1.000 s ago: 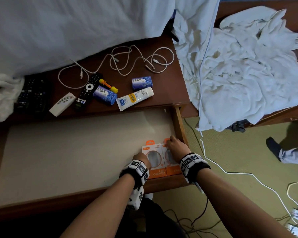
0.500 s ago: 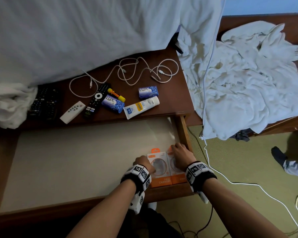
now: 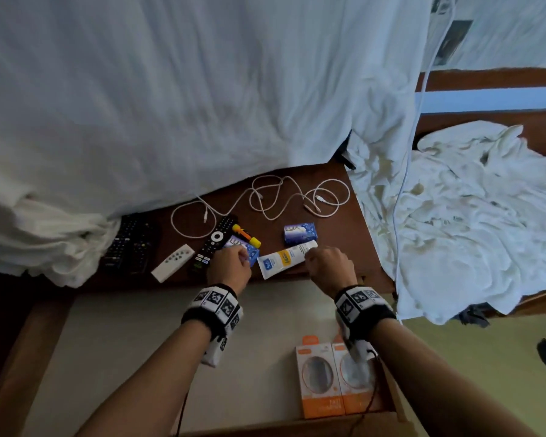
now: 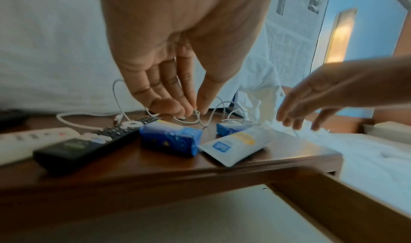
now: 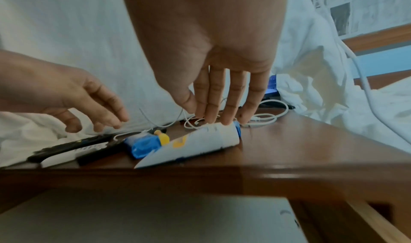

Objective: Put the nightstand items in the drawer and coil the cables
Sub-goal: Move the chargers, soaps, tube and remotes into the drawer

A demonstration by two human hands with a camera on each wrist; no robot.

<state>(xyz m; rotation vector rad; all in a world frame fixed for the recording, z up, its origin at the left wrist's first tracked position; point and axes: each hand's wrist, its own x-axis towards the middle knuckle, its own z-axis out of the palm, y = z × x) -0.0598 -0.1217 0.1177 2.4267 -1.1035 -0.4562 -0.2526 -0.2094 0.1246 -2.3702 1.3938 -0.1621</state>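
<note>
On the wooden nightstand (image 3: 353, 234) lie loose white cables (image 3: 284, 197), a black remote (image 3: 213, 244), a white remote (image 3: 172, 263), an orange and yellow marker (image 3: 248, 236), two blue soap boxes (image 3: 251, 249) (image 3: 299, 235) and a white tube (image 3: 281, 260). My left hand (image 3: 238, 255) hovers with straight fingers over the nearer soap box (image 4: 170, 141) and holds nothing. The straight fingertips of my right hand (image 5: 218, 120) touch the cap end of the tube (image 5: 195, 144). Two orange charger boxes (image 3: 317, 386) lie in the open drawer (image 3: 139, 357).
A white bed sheet (image 3: 171, 105) overhangs the back of the nightstand. A second black remote (image 3: 130, 247) lies at the far left under bunched cloth. Crumpled white linen (image 3: 470, 216) covers the furniture to the right, and a white cord (image 3: 404, 184) hangs down there.
Both hands have left the orange boxes in the drawer and moved up over the nightstand's front edge, left to the soap box, right to the tube.
</note>
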